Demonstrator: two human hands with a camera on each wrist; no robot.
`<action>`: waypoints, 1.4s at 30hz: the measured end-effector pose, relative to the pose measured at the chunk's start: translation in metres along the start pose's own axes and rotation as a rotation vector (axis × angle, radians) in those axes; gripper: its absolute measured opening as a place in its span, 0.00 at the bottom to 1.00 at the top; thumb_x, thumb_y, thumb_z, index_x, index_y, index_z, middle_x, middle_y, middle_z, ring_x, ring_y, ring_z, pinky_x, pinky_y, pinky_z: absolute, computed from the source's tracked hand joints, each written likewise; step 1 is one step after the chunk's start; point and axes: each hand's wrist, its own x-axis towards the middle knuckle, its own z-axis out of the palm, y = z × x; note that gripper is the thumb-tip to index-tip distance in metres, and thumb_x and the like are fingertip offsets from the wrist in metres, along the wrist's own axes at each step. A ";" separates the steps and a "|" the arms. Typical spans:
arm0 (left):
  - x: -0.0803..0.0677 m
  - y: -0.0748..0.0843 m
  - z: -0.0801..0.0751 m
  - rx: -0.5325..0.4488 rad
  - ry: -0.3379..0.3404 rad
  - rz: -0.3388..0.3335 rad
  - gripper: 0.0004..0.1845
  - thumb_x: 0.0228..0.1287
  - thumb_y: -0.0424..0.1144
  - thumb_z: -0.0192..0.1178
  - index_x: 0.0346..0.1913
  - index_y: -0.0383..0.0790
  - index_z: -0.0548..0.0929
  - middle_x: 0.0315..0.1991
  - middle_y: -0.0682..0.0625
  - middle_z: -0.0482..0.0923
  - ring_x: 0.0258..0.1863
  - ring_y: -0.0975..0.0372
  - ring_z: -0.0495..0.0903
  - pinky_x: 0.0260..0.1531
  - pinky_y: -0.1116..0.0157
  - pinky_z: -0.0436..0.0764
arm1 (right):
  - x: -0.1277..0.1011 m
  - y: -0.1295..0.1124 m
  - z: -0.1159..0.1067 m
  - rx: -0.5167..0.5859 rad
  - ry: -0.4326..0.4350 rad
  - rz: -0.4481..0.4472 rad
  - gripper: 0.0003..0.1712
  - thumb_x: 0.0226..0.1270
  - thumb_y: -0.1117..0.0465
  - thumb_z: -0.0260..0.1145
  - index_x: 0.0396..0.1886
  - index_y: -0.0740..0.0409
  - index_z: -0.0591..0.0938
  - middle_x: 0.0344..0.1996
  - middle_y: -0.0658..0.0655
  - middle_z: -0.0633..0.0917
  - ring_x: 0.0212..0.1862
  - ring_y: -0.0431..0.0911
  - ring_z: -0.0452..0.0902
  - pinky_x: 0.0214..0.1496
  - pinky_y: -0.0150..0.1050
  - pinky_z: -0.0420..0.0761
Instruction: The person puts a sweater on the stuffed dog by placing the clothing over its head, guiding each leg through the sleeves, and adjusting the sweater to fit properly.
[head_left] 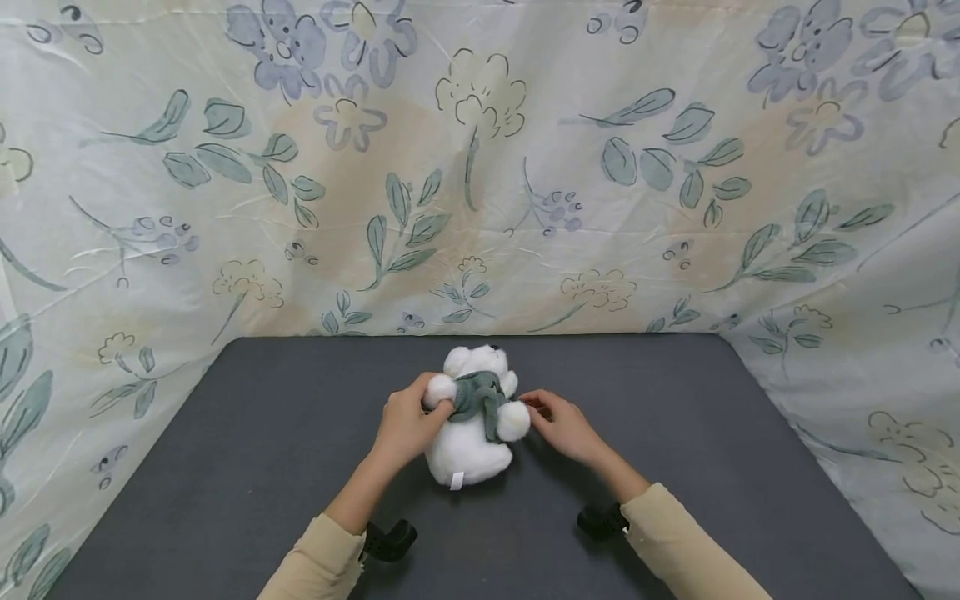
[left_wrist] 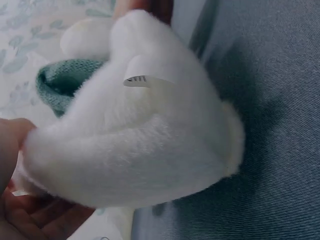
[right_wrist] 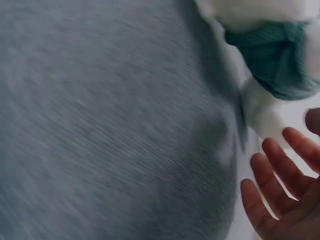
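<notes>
A white plush bear (head_left: 472, 425) is seen in the head view near the middle of the dark grey tabletop (head_left: 247, 433), its head toward the floral cloth backdrop (head_left: 480, 167) and a green scarf (head_left: 480, 396) tied around its neck. The left hand (head_left: 405, 425) is closed around the bear's left-side paw and flank, with the fingers curled onto the plush. The right hand (head_left: 562, 425) lies just beside the bear's other paw, its fingertips at or almost at the fur; whether contact is made cannot be told from this view.

In the left wrist view the bear's underside (left_wrist: 145, 145) fills the frame, and a small white sewn-in label (left_wrist: 142, 77) is shown clearly, which appears only as a speck in the head view. The left palm (left_wrist: 30, 215) is seen pressed beneath the plush.

In the right wrist view, which is blurred, 4 straight, spread fingers (right_wrist: 272, 182) are shown beside the bear with nothing held between them, so the right grip is loose and empty. A corner of the scarf (right_wrist: 280, 55) is also caught there. Beige sleeves (head_left: 675, 542) and dark wrist straps (head_left: 600, 521) are visible only from the head camera.
</notes>
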 end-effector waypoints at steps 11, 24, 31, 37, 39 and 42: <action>0.000 -0.004 0.005 -0.221 0.146 0.006 0.11 0.59 0.33 0.57 0.46 0.44 0.78 0.30 0.47 0.81 0.22 0.63 0.74 0.23 0.66 0.73 | -0.010 -0.007 0.014 0.109 -0.206 -0.053 0.22 0.71 0.54 0.52 0.59 0.60 0.72 0.45 0.57 0.81 0.39 0.41 0.77 0.37 0.35 0.76; 0.001 0.007 0.005 -0.657 -0.062 0.110 0.15 0.62 0.23 0.48 0.50 0.34 0.75 0.41 0.46 0.74 0.36 0.66 0.74 0.36 0.71 0.74 | -0.019 -0.028 -0.004 0.777 -0.413 -0.054 0.45 0.65 0.42 0.54 0.66 0.69 0.51 0.55 0.56 0.67 0.53 0.40 0.68 0.53 0.38 0.71; -0.002 0.003 0.001 -0.644 -0.198 0.112 0.15 0.67 0.30 0.50 0.56 0.39 0.74 0.50 0.44 0.74 0.44 0.65 0.75 0.40 0.70 0.75 | -0.022 -0.036 -0.010 0.768 -0.304 0.010 0.40 0.64 0.53 0.61 0.65 0.67 0.51 0.58 0.64 0.66 0.55 0.45 0.68 0.54 0.39 0.72; 0.004 0.000 -0.008 -0.602 -0.207 0.170 0.18 0.69 0.29 0.47 0.59 0.39 0.73 0.58 0.42 0.72 0.58 0.56 0.71 0.49 0.70 0.73 | -0.021 -0.033 -0.011 0.522 -0.175 0.030 0.36 0.60 0.59 0.64 0.64 0.63 0.58 0.57 0.64 0.69 0.55 0.51 0.69 0.51 0.39 0.73; 0.007 0.003 -0.013 -0.584 -0.179 0.181 0.17 0.69 0.31 0.48 0.59 0.39 0.73 0.59 0.43 0.71 0.60 0.56 0.70 0.53 0.67 0.72 | -0.021 -0.033 -0.012 0.463 -0.149 0.023 0.37 0.58 0.59 0.66 0.63 0.61 0.60 0.57 0.63 0.70 0.56 0.51 0.69 0.51 0.40 0.73; 0.010 0.010 -0.020 -0.536 -0.153 0.196 0.18 0.68 0.37 0.52 0.59 0.43 0.73 0.60 0.45 0.71 0.60 0.57 0.69 0.56 0.60 0.71 | -0.021 -0.032 -0.014 0.375 -0.122 -0.018 0.39 0.55 0.58 0.69 0.64 0.60 0.61 0.58 0.61 0.70 0.57 0.51 0.68 0.53 0.44 0.72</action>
